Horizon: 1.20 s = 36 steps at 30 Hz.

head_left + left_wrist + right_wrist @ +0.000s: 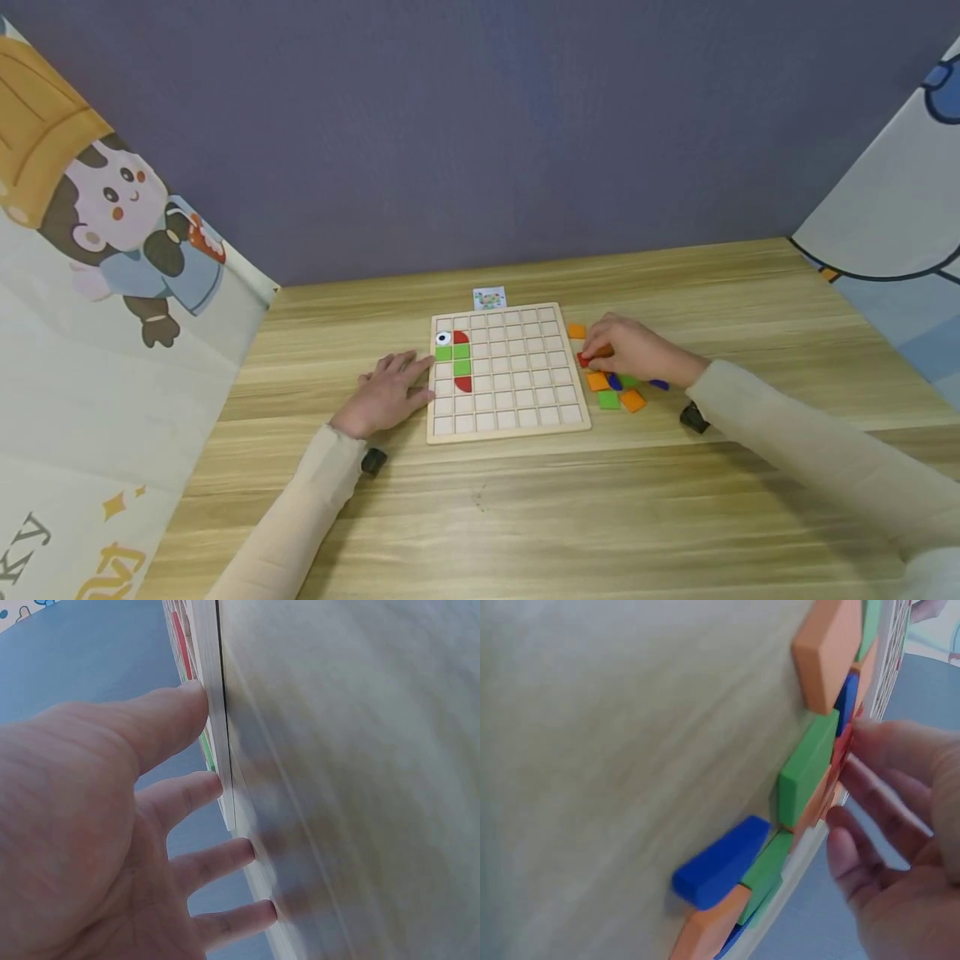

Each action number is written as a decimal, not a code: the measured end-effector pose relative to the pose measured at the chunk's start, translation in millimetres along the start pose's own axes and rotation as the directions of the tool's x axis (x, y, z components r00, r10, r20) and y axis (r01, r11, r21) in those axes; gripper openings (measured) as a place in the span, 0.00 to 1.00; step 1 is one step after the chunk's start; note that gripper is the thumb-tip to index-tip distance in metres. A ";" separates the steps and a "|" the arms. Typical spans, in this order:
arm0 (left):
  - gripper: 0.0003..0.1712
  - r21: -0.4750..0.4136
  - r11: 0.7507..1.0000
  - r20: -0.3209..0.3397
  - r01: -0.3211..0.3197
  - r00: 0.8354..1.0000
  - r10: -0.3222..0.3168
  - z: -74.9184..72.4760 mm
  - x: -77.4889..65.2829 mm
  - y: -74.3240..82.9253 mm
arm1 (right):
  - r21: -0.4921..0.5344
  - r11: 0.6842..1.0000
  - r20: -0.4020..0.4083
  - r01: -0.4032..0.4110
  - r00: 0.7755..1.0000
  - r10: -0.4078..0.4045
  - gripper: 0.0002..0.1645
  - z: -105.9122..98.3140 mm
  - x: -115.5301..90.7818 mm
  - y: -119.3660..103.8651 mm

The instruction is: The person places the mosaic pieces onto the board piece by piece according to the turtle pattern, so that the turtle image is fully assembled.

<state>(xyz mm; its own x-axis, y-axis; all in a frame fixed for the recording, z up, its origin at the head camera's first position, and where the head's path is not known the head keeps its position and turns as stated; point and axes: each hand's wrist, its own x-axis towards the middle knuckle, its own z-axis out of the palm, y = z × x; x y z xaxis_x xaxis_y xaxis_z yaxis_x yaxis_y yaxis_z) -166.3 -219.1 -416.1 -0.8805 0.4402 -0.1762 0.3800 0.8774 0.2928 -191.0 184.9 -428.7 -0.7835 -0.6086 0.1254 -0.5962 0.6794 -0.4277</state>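
A square wooden grid board lies on the table, with a round eye tile, green square tiles and red rounded tiles set in its left columns. My left hand is spread at its left edge; in the left wrist view the thumb and forefinger touch the board's side. Right of the board, my right hand curls over a loose pile and pinches a red tile between thumb and fingers. In the right wrist view, that hand partly hides the red pieces.
Loose orange tiles, a green square and blue pieces lie around the right hand. A small picture card sits behind the board. The wooden table meets a dark wall at its back.
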 end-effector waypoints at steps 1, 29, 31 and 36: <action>0.36 -0.001 1.000 0.001 0.003 1.000 -0.003 0.1 -0.1 0.1 | -0.004 1.000 -0.005 -0.017 1.000 0.017 0.10 0.1 0.6 0.1; 0.36 0.016 1.000 0.006 -0.016 1.000 0.016 1.3 -2.4 -3.1 | -0.006 0.997 -0.077 -0.082 0.994 0.082 0.07 10.6 3.8 -7.5; 0.36 0.013 1.000 0.010 -0.013 1.000 0.013 1.3 -3.5 -3.8 | -0.013 0.997 -0.092 -0.082 0.993 0.080 0.06 10.3 3.6 -10.1; 0.36 0.021 1.000 0.014 -0.019 1.000 0.019 1.4 -6.6 -5.6 | -0.005 0.999 -0.112 -0.039 0.993 0.039 0.05 8.2 8.9 -22.5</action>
<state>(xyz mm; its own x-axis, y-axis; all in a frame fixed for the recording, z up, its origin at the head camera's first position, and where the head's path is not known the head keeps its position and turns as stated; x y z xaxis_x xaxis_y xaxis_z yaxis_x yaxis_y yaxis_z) -162.2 -226.6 -417.8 -0.8690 0.4595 -0.1837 0.4029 0.8725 0.2764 -183.1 160.9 -425.3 -0.8207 -0.5319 0.2087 -0.5657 0.7050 -0.4277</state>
